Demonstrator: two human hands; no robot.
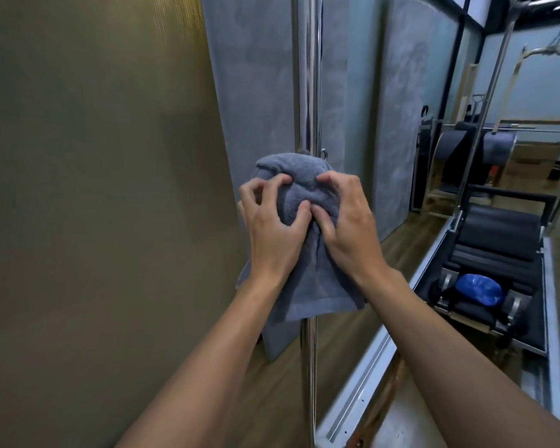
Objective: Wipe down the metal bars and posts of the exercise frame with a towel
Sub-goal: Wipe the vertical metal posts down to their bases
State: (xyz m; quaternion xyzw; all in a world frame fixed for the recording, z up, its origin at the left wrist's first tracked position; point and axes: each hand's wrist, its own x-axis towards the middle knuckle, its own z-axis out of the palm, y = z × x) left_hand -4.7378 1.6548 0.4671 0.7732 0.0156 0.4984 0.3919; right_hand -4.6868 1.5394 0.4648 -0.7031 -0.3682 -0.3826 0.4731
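A shiny vertical metal post [308, 76] of the exercise frame runs from the top of the head view to the bottom. A grey-blue towel [299, 286] is wrapped around it at mid height, its loose end hanging down. My left hand [272, 224] grips the towel from the left and my right hand [343, 221] from the right, fingers pressed into the cloth around the post. A small metal eyelet [324, 153] sticks out of the post just above the towel. The post section under the towel is hidden.
A brownish wall [94, 189] stands close on the left, grey padded panels [256, 92] behind the post. To the right lies the frame's aluminium rail [369, 360], a black carriage with a blue object [479, 289], and another slanted post [488, 101]. Wood floor below.
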